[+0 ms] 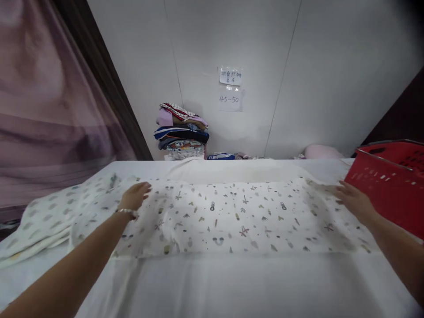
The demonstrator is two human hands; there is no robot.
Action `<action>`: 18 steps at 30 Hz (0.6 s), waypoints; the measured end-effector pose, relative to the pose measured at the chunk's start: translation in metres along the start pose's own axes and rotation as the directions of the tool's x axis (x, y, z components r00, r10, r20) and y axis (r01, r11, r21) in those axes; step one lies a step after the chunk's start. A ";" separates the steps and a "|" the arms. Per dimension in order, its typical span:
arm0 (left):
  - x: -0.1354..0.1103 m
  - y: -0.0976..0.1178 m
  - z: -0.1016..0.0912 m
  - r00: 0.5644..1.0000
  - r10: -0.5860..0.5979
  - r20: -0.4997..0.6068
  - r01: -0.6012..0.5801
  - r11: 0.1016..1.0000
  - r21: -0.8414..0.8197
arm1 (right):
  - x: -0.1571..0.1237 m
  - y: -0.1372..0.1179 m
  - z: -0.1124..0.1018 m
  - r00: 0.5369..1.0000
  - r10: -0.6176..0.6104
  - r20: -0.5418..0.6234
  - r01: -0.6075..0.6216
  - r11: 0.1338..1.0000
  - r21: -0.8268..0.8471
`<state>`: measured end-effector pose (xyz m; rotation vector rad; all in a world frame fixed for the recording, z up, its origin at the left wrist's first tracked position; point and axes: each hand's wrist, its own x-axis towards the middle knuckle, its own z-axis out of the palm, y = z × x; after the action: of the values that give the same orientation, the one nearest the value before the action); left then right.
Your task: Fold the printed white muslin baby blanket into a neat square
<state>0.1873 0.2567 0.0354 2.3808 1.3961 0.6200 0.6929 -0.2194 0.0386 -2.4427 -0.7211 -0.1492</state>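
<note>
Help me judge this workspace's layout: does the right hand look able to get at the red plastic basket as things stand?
Probably yes: the right hand, at the white printed cloth, appears close to the red plastic basket, and nothing visible blocks the way.

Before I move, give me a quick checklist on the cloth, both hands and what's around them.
1. Printed cloth spread between the hands: ok.
2. Cloth free of creases: not ok, wrinkles show near the left hand.
3. Right hand at the cloth's right part: ok.
4. Either hand gripping fabric: cannot tell.
5. Right hand touching the red basket: cannot tell, they sit close in view.
6. Clothes stack apart from the printed cloth: ok.
</note>
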 end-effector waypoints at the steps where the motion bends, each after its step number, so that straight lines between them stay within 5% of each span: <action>1: -0.018 0.003 0.002 0.999 -0.025 0.025 0.027 0.996 -0.084 | -0.015 0.009 0.000 0.999 0.029 0.040 -0.031 0.998 0.052; 2: -0.038 0.005 0.002 0.998 -0.058 0.035 0.062 0.989 -0.135 | -0.032 0.021 0.000 0.996 0.037 0.077 -0.041 0.998 0.054; 4: -0.083 0.006 -0.001 0.990 0.082 0.115 -0.071 0.993 -0.090 | -0.069 0.048 0.002 0.981 -0.069 0.182 0.073 0.997 -0.016; 7: -0.139 -0.002 -0.004 0.899 0.373 0.230 -0.387 0.922 0.016 | -0.116 0.089 0.008 0.877 -0.393 0.277 0.431 0.898 -0.091; 9: -0.159 -0.012 -0.003 0.863 0.431 0.263 -0.475 0.871 0.130 | -0.133 0.108 0.012 0.821 -0.484 0.302 0.546 0.820 -0.169; 14: -0.157 -0.014 0.009 0.932 0.302 0.199 -0.359 0.841 0.404 | -0.123 0.111 0.017 0.910 -0.337 0.241 0.411 0.800 -0.438; 18: -0.146 0.000 0.010 0.965 0.145 0.219 -0.236 0.845 0.480 | -0.106 0.095 0.011 0.957 -0.208 0.204 0.282 0.832 -0.477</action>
<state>0.1297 0.1283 -0.0036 2.9236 1.3802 0.0743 0.6521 -0.3272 -0.0461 -2.8633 -1.1904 -0.2966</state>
